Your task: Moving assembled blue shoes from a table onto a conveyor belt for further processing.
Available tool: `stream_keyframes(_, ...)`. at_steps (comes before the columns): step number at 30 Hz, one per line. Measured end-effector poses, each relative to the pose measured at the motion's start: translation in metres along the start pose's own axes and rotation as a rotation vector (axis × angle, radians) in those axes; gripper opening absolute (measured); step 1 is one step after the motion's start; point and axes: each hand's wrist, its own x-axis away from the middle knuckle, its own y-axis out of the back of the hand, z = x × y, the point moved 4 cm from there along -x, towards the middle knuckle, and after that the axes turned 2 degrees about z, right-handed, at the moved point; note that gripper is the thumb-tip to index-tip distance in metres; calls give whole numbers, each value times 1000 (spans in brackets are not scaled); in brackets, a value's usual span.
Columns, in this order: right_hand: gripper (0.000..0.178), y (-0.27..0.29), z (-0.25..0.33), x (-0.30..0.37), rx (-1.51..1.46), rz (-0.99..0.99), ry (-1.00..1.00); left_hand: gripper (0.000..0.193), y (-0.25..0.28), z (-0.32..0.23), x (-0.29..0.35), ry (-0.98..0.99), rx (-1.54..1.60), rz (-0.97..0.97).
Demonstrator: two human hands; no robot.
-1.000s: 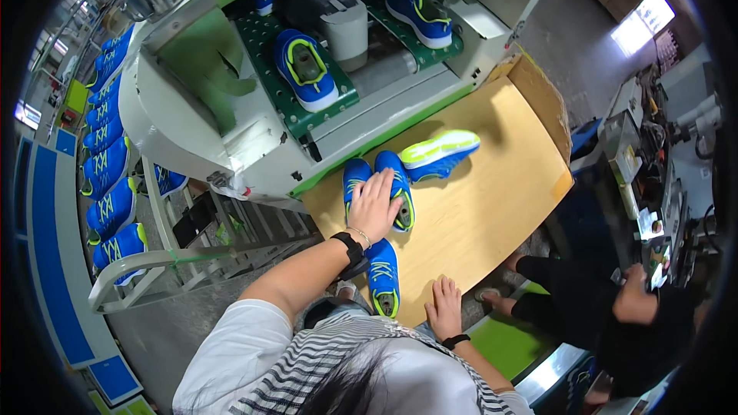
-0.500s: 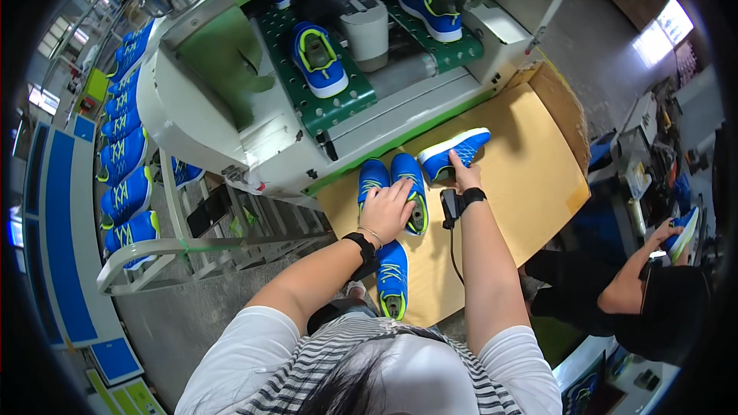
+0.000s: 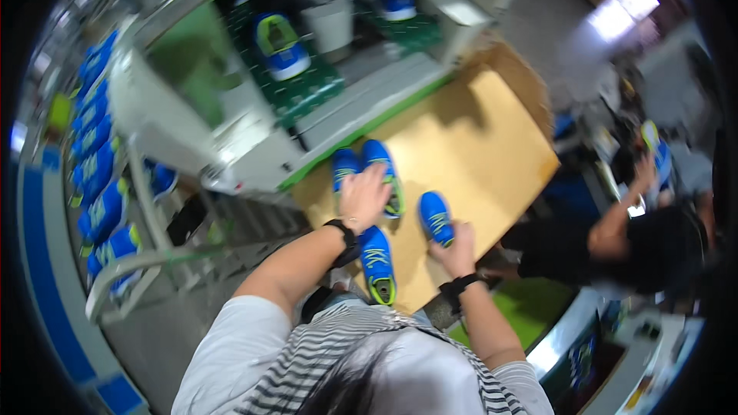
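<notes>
On the tan cardboard-covered surface (image 3: 477, 154), my right hand (image 3: 453, 251) grips a blue sneaker (image 3: 435, 214) by its heel end, toe pointing away from me and laces up. My left hand (image 3: 364, 198) lies over a pair of blue sneakers, fingers stretched across the tops of the left sneaker (image 3: 345, 161) and the right sneaker (image 3: 377, 155). Just below that hand rests another blue sneaker (image 3: 376, 255) with a yellow-green collar, its opening toward me. Motion blurs the picture somewhat.
Beyond the surface stands a machine with a green perforated belt (image 3: 300, 104) carrying two blue sneakers. At left, a metal rack (image 3: 154, 250) bears a row of blue sneakers (image 3: 100, 211). On the right, a co-worker in black (image 3: 600, 242) has a hand near another shoe.
My right hand has drawn its sneaker nearer to me and turned it from lying sideways to toe away. My left hand stays on the pair. The view has shifted.
</notes>
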Motion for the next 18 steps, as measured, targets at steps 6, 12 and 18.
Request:
stream_keyframes(6, 57, -8, 50, 100, -85, 27, -42, 43, 9, -4, 1, 50, 24, -1)
stream_keyframes(12, 63, -26, 58, 140, -101, -197, -152, 49, -26, 16, 4, -122, -222, -13)
stream_keyframes(18, 64, -34, 61, 150, -101, -210, -186, 49, -29, 24, 2, -149, -257, -30)
